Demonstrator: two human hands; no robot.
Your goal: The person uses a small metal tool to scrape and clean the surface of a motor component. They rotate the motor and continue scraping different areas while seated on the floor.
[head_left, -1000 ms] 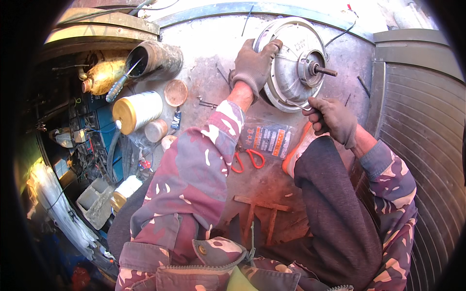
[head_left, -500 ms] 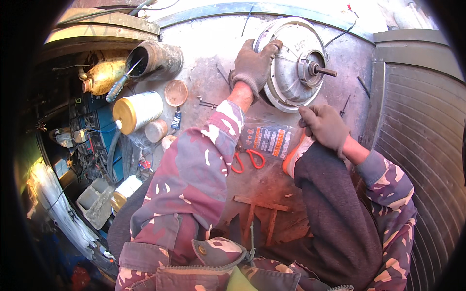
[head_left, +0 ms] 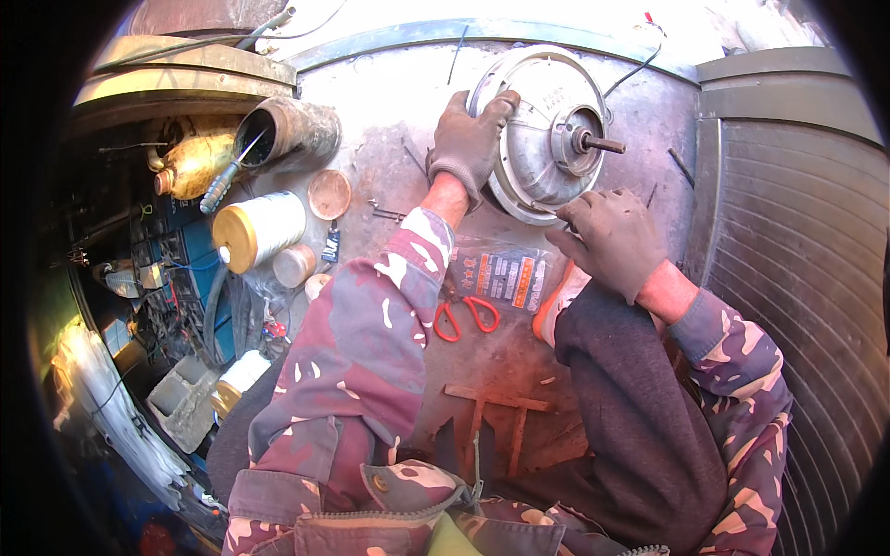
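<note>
My gloved left hand [head_left: 468, 144] grips the rim of a round silver metal hub assembly [head_left: 547, 116] with a dark protruding axle [head_left: 603, 145]. Near the lower edge of that assembly is my gloved right hand [head_left: 607, 241], fingers bent but apart, the thumb stretched leftward; I cannot make out anything in it. Just below, a printed plastic packet [head_left: 496, 273] lies beside red-handled scissors [head_left: 482, 315] and my shoe.
At left lie a metal cylinder [head_left: 306, 130] holding a screwdriver [head_left: 222, 181], a yellow jug [head_left: 195, 162], a yellow-lidded tub [head_left: 269, 232], small round containers [head_left: 329, 195], wires and a concrete block [head_left: 181, 398]. A slatted metal panel [head_left: 788, 232] stands at right.
The view has shifted slightly. My right hand has loosened from its curled grip on a slim tool at the rim and spread its fingers. My left hand stays on the rim.
</note>
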